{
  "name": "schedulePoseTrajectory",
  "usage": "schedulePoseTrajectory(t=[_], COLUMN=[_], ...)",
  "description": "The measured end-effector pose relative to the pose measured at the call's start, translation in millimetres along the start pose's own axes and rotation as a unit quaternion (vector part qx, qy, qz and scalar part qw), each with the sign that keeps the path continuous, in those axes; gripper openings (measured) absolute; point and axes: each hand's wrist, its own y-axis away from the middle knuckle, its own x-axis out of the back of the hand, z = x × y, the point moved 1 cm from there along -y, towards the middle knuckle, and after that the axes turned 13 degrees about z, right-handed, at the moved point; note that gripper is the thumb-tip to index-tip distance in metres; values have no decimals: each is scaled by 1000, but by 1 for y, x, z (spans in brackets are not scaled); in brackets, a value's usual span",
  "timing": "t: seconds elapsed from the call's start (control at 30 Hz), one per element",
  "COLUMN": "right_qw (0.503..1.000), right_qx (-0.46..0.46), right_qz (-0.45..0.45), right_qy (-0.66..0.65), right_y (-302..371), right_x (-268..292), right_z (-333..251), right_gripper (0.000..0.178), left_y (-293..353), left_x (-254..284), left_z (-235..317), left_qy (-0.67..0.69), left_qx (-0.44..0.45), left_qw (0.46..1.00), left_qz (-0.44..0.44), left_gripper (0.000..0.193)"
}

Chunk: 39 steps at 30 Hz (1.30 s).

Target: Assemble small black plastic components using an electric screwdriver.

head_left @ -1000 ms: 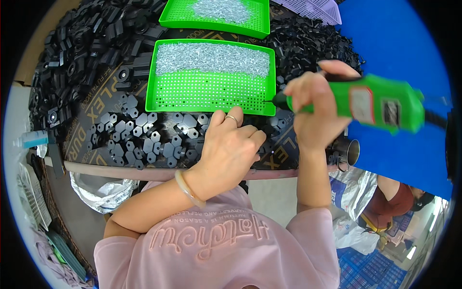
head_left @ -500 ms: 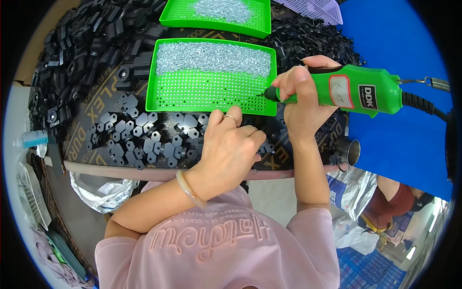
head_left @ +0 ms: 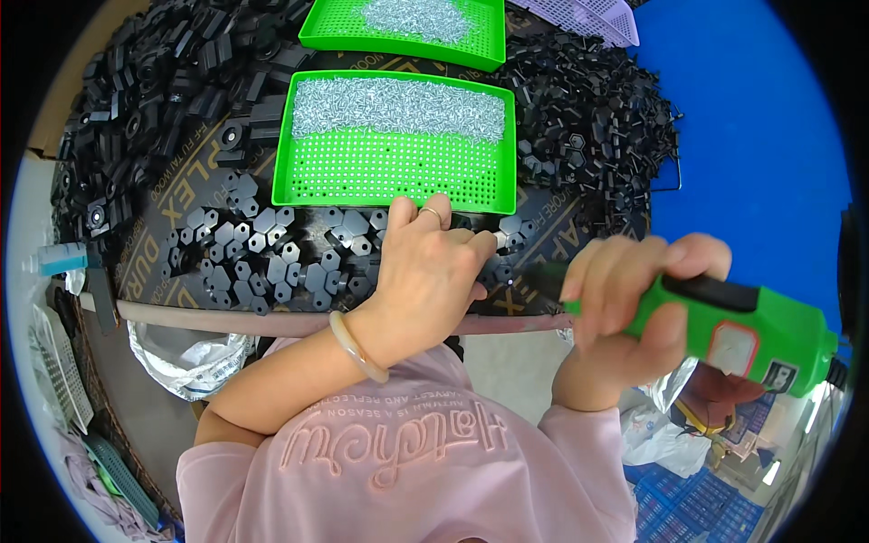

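My left hand (head_left: 433,270) rests palm down on small black hexagonal plastic parts (head_left: 272,249) near the table's front edge, fingers curled over some of them; a ring and a pale bangle show. My right hand (head_left: 625,312) grips a green electric screwdriver (head_left: 738,330), held low at the right, its tip pointing left toward my left hand. A green perforated tray (head_left: 389,172) with a heap of small silver screws (head_left: 398,104) along its far side lies just beyond my left hand.
A second green tray (head_left: 407,23) of screws sits farther back. Piles of black plastic parts (head_left: 154,81) cover the table's left and right (head_left: 588,127). A blue surface (head_left: 751,136) lies at the right. A plastic bag (head_left: 186,348) hangs below the table edge.
My right hand has swung the green screwdriver down and toward me, from the tray's right edge to the table's front edge. My left hand has stayed on the black parts.
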Motion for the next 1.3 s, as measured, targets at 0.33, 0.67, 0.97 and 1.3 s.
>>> schedulePoseTrajectory(t=[0.33, 0.67, 0.97, 1.3], right_qw=[999, 999, 996, 999], right_qx=[8, 22, 63, 36], right_qz=[-38, -26, 17, 4], right_qy=[-19, -16, 53, -21], right_y=[14, -23, -35, -32], right_x=[4, 2, -3, 1], right_z=[18, 18, 71, 92], right_gripper=[42, 37, 24, 24], left_y=[0, 2, 1, 5], left_x=[1, -1, 1, 0], left_z=[0, 0, 4, 2], left_qy=[9, 17, -7, 4], left_qx=[1, 36, 10, 3], left_qw=[1000, 999, 1000, 1000], left_qz=[1, -2, -9, -17], left_gripper=[31, 39, 40, 44])
